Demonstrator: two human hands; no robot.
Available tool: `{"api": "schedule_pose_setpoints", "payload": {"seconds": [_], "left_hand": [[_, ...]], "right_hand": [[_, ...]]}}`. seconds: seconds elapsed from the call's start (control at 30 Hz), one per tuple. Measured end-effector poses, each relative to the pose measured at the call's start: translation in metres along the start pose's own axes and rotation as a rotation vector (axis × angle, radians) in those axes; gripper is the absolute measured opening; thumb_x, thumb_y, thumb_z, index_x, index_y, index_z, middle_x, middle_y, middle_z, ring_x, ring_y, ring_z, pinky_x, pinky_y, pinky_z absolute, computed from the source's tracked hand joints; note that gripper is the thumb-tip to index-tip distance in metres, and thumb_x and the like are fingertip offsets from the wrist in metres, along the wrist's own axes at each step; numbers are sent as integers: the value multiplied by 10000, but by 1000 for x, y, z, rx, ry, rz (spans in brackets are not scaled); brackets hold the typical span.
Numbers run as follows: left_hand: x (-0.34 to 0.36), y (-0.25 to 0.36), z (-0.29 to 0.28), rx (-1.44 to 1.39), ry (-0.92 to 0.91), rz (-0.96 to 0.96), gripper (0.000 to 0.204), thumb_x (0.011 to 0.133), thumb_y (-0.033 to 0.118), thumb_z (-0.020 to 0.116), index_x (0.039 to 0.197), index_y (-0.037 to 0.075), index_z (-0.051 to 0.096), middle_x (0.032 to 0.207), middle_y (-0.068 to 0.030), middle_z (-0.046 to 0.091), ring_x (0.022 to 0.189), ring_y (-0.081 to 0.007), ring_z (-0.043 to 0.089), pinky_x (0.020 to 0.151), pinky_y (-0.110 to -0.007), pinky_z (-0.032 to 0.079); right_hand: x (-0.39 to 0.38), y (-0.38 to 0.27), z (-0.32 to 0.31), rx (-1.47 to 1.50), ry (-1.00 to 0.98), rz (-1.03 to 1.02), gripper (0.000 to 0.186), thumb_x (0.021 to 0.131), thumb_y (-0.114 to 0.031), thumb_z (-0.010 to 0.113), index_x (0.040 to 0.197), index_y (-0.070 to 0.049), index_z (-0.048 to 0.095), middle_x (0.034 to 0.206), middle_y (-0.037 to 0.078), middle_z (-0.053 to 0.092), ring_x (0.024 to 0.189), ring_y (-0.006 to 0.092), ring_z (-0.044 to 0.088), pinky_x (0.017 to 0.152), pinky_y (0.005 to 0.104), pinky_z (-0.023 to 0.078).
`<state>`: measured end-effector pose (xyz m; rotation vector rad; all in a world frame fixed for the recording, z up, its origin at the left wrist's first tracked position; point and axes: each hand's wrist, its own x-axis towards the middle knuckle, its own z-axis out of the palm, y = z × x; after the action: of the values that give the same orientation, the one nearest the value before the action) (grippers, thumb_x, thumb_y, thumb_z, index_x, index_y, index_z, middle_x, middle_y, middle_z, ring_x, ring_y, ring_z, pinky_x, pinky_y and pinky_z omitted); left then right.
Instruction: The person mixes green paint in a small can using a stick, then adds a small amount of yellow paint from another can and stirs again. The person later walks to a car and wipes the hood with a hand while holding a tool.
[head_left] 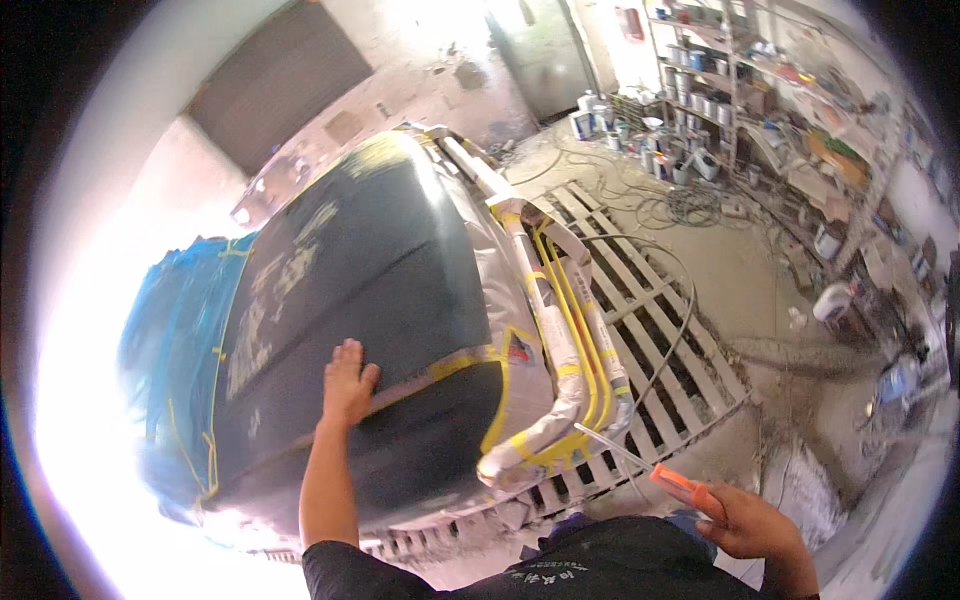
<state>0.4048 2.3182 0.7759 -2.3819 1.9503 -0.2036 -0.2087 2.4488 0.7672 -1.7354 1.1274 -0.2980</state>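
My left hand (347,385) lies palm down with its fingers stretched out on a dark grey vehicle hood (400,290). Pale, sanded-looking patches mark the hood's far part and its left side. Yellow masking tape (465,360) runs along the lower seam near my hand. In my right hand (750,522), an orange-handled blow gun (680,485) is gripped, its long thin metal nozzle pointing up and left toward the vehicle's front corner. There, a front bar (555,340) is wrapped in whitish paper and yellow tape.
Blue plastic film (175,340) covers the vehicle at the left. A slatted floor grate (670,350) lies right of the front, crossed by a dark hose (692,300). Coiled hoses (690,208), shelves (735,90) of cans and a cluttered bench stand farther right.
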Motion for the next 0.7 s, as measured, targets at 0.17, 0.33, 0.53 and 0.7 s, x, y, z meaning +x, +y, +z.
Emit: {"api": "schedule_pose_setpoints", "payload": {"seconds": [0.17, 0.33, 0.53, 0.7], "left_hand": [[-5, 42, 4, 18, 64, -576, 774, 968, 565, 388, 1465, -28, 349, 1580, -197, 267, 1466, -362, 222, 1150, -541, 227], [27, 163, 21, 15, 149, -333, 778, 959, 524, 445, 1463, -56, 329, 1553, -244, 291, 1455, -376, 247, 1171, -506, 211], [51, 215, 30, 115, 39, -147, 796, 976, 522, 403, 1534, -12, 210, 1616, -199, 165, 1506, -337, 132, 1210, -483, 112], [97, 181, 11, 16, -48, -395, 967, 931, 687, 373, 1554, -4, 111, 1636, -180, 81, 1519, -320, 51, 1206, -514, 76]], "right_hand": [[-11, 39, -66, 51, -100, -22, 461, 836, -206, 693, 1241, -39, 549, 1111, 209, 641, 1040, 400, 615, 894, 432, 477], [3, 48, -115, 9, -244, -5, 515, 826, -155, 699, 1289, -7, 530, 1194, 229, 621, 1125, 404, 589, 960, 432, 458], [43, 63, -150, 6, -237, 18, 557, 823, -157, 705, 1319, 5, 510, 1212, 228, 611, 1152, 399, 574, 989, 430, 446], [90, 74, -174, -111, -184, -75, 425, 798, -133, 706, 1193, -42, 579, 1122, 165, 629, 1063, 317, 614, 917, 390, 476]]}}
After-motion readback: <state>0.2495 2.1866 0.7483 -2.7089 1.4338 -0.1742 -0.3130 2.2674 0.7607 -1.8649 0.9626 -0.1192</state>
